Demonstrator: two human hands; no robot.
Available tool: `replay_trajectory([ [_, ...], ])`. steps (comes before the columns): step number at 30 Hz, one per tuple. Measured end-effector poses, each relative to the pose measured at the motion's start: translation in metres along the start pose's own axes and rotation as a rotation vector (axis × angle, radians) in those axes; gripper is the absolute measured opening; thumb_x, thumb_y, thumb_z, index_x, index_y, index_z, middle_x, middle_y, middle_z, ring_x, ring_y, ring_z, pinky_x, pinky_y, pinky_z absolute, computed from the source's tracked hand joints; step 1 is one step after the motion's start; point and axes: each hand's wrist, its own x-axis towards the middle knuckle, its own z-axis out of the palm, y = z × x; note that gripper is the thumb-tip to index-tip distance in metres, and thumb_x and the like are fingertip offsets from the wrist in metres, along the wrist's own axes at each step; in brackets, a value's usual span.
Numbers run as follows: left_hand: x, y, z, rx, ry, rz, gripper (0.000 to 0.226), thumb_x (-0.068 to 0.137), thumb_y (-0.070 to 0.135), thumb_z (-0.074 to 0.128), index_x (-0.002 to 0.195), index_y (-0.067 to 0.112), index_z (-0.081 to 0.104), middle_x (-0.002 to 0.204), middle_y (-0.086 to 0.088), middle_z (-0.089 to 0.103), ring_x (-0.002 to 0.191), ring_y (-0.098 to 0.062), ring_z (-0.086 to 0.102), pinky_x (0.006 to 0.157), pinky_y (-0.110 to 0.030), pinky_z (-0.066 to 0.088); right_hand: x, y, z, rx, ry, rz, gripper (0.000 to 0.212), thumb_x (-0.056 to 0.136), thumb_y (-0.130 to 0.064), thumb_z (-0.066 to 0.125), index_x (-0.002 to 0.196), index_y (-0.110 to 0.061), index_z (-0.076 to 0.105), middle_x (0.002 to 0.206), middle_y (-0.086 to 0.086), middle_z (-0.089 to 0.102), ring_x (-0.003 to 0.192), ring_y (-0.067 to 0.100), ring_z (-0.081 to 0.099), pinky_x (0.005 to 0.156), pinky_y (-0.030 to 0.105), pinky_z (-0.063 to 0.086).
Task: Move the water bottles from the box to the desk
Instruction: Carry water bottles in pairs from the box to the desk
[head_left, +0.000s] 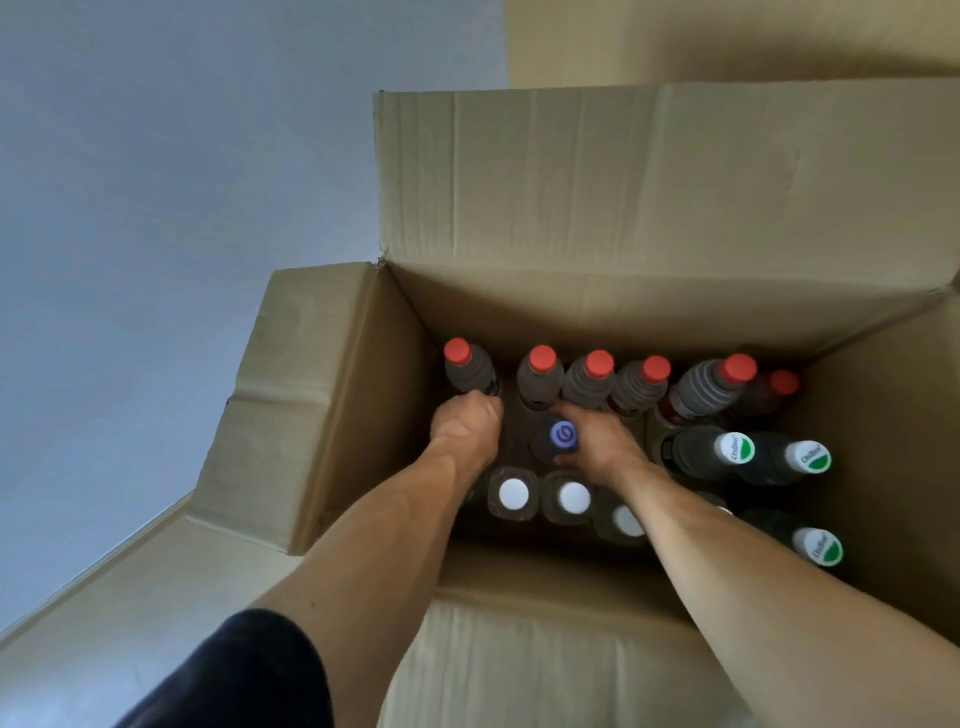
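From the head camera, an open cardboard box (597, 306) fills the right side of the view, its flaps folded outward, standing on a pale floor (130, 208). Both bare forearms reach down into it.

The left hand (465, 428) is down in the box's far left corner, its fingers curled round the body of the red-capped bottle (467, 366) standing there. The right hand (597, 441) is near the middle of the box, thumb and fingers wrapped around the neck of the blue-capped bottle (558, 439), just below its cap.

A row of other red-capped bottles (592, 376) stands along the far wall of the box, the ones toward the right leaning. Three white-capped bottles (566, 499) stand along the near wall, between and under the two forearms. Three bottles with green-and-white caps (732, 452) sit by the right wall, tilted. All the bottles are inside the box. A dark sleeve (244, 675) covers the left upper arm at the bottom edge.
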Motion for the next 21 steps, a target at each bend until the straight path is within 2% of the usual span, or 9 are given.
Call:
replay_trajectory([
  [4,0.025,-0.012,0.016,-0.022,-0.031,0.043,0.038,0.092,0.013,0.063,0.130,0.014,0.059,0.131,-0.010,0.062,0.121,-0.031,0.061,0.094,-0.038,0.051,0.029,0.002,0.010,-0.014,-0.081,0.025,0.059,0.078,-0.016,0.083,0.132,-0.022,0.059,0.132,0.006,0.065,0.124,0.027,0.059,0.103,0.036,0.047],
  [7,0.034,-0.022,0.029,-0.066,-0.047,0.051,0.035,0.093,0.012,0.062,0.127,0.012,0.060,0.127,-0.012,0.064,0.118,-0.032,0.063,0.093,-0.040,0.052,0.048,0.000,0.017,0.004,-0.138,0.020,0.066,0.076,-0.014,0.085,0.135,-0.022,0.058,0.133,0.005,0.065,0.126,0.026,0.058,0.104,0.034,0.046],
  [11,0.044,-0.056,0.040,-0.220,-0.084,-0.027,0.025,0.093,0.017,0.065,0.118,0.015,0.063,0.124,-0.012,0.065,0.115,-0.032,0.063,0.093,-0.041,0.053,0.085,-0.023,0.032,0.017,-0.213,-0.085,0.067,0.074,-0.014,0.087,0.134,-0.021,0.059,0.133,0.005,0.065,0.126,0.026,0.058,0.105,0.033,0.045],
  [16,0.030,-0.103,0.064,-0.284,-0.102,-0.141,0.060,0.072,0.032,0.084,0.127,0.032,0.061,0.126,-0.001,0.062,0.117,-0.026,0.060,0.088,-0.037,0.051,0.116,-0.045,0.063,-0.003,-0.341,-0.229,0.065,0.075,-0.018,0.086,0.134,-0.022,0.059,0.133,0.005,0.065,0.124,0.027,0.058,0.100,0.031,0.046],
  [21,0.030,-0.114,0.089,-0.372,-0.163,-0.217,0.060,0.073,0.034,0.082,0.128,0.039,0.058,0.129,0.001,0.062,0.118,-0.027,0.059,0.087,-0.036,0.048,0.139,-0.040,0.086,0.000,-0.447,-0.295,0.073,0.072,-0.019,0.087,0.138,-0.025,0.055,0.137,0.004,0.062,0.127,0.026,0.057,0.102,0.029,0.043],
])
